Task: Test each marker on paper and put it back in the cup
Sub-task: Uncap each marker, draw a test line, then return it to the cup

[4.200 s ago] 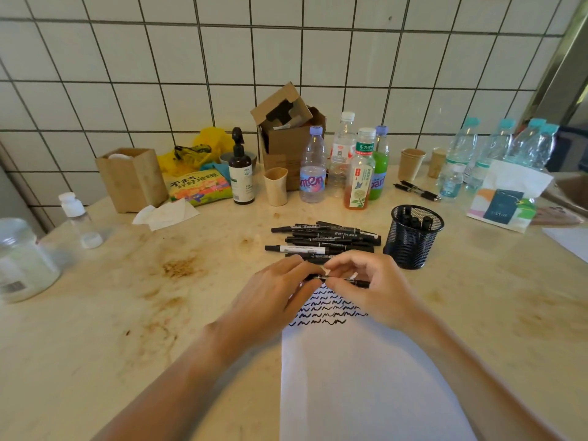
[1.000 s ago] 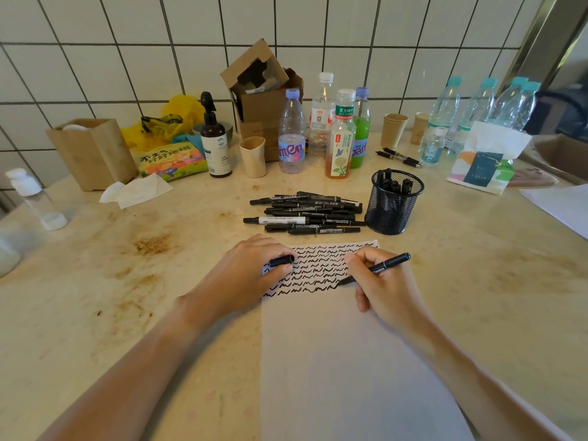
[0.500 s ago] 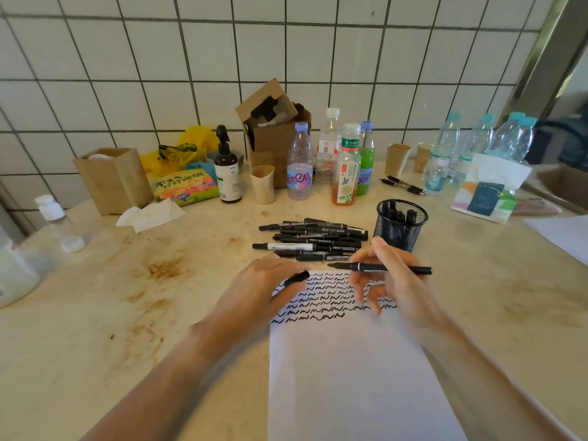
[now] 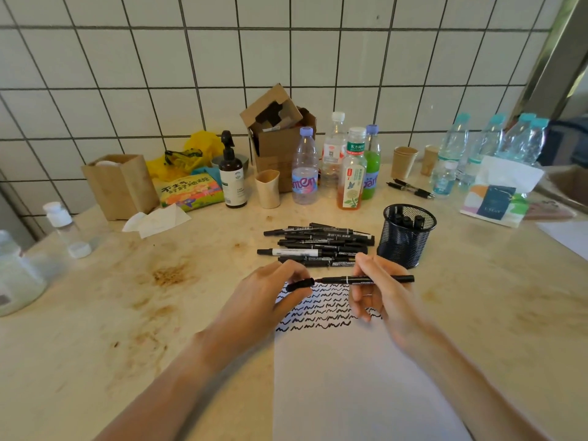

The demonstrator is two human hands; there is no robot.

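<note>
My right hand (image 4: 378,291) holds a black marker (image 4: 391,279) level above the white paper (image 4: 356,383), tip pointing left. My left hand (image 4: 264,297) pinches the marker's black cap (image 4: 299,284), which sits just off the bare tip, nearly touching it. The paper's top carries several rows of black squiggles (image 4: 321,313). A pile of black markers (image 4: 318,245) lies on the table just beyond my hands. The black mesh cup (image 4: 405,237) stands to the right of the pile with a few markers inside.
Along the tiled wall stand several drink bottles (image 4: 351,173), a brown pump bottle (image 4: 234,176), paper cups (image 4: 404,162), cardboard boxes (image 4: 280,138) and a snack bag (image 4: 191,192). Two pens (image 4: 410,188) lie behind the cup. A tissue pack (image 4: 499,198) sits at right, plastic containers (image 4: 66,230) at left.
After drawing a squiggle a second ago, my right hand lifted the marker level. My left hand has brought the cap up close to the tip.
</note>
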